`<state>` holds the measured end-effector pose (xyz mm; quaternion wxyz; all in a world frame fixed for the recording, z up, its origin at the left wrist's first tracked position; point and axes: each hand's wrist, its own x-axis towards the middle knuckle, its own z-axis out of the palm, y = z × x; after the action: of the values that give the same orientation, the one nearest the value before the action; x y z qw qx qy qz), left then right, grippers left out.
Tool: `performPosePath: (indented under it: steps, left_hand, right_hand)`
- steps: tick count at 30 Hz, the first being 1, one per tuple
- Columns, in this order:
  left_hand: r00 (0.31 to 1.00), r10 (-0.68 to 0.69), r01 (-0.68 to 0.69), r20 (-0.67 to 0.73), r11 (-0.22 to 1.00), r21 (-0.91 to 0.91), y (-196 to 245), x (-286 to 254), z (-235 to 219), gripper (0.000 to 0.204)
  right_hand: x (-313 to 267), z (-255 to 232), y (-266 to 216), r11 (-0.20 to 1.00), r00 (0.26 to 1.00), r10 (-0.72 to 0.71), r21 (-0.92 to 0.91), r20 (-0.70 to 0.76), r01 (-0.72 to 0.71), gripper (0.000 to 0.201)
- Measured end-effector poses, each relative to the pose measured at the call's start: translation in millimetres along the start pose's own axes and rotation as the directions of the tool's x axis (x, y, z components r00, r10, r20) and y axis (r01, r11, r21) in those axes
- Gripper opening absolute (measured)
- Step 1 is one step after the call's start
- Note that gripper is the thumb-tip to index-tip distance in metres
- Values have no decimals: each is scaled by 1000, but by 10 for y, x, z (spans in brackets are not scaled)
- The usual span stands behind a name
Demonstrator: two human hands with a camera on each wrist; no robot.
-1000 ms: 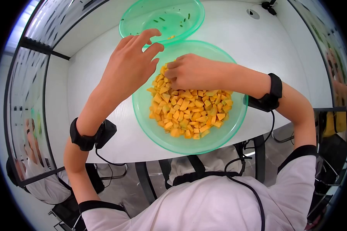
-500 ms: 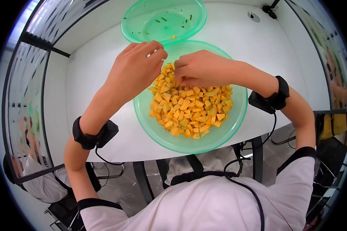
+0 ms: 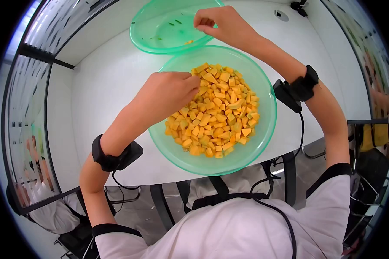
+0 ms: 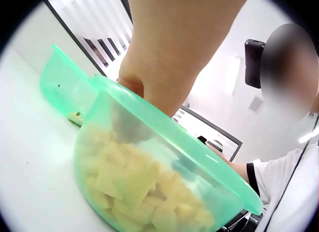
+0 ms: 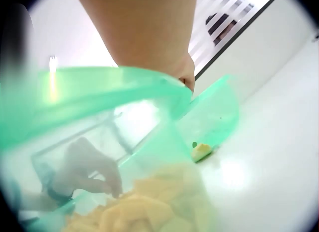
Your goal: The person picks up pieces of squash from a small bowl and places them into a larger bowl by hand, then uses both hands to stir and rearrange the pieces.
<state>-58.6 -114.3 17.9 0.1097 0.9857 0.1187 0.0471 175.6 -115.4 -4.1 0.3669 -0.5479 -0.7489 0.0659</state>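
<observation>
A large translucent green bowl (image 3: 212,167) holds a heap of diced yellow-orange chunks (image 3: 216,108), some with greenish sides. My left hand (image 3: 166,93) reaches over its left rim, fingers curled down and fingertips at the heap's edge. I cannot tell whether they pinch a chunk. Through the bowl wall in the right wrist view, the left hand (image 5: 89,167) shows thumb and finger close together over the chunks. Up at the right rim of a second green bowl (image 3: 153,48) is my right hand (image 3: 222,26), fingers curled, with nothing visible in them.
Green slivers (image 3: 171,23) and a small yellow bit (image 3: 189,42) lie in the second bowl, which stands behind the large one. Both are on a white table (image 3: 103,86) with panels on its sides. Black cameras on cables sit on both wrists.
My right hand has lifted off the heap and moved up and away to the far bowl. My left hand has come down from above the bowl's far left rim to the heap.
</observation>
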Motion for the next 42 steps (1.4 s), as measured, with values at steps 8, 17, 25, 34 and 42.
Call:
performPosePath:
  steps: [8, 17, 25, 34, 42]
  left_hand:
    - [999, -7, 8, 44, 1000, -25, -31, -30, 72, 8]
    - [974, 195, -172, 116, 967, -187, -48, -44, 7, 15]
    - [930, 216, -141, 296, 957, -253, -21, -138, -162, 29]
    - [934, 203, -125, 294, 957, -263, -61, -346, -280, 17]
    - [943, 254, -219, 217, 960, -172, -51, -383, -238, 13]
  right_hand:
    - [3, 112, 229, 988, 997, -69, -143, -40, 63, 19]
    - [-246, -58, -287, 988, 990, -139, 59, -7, 140, 15]
    - [-657, -107, -799, 967, 875, -53, 244, 482, -75, 14]
    - [-824, 19, -599, 894, 758, -438, 320, 484, 313, 26]
    - [-759, -216, -565, 914, 724, -404, 270, 559, 301, 15]
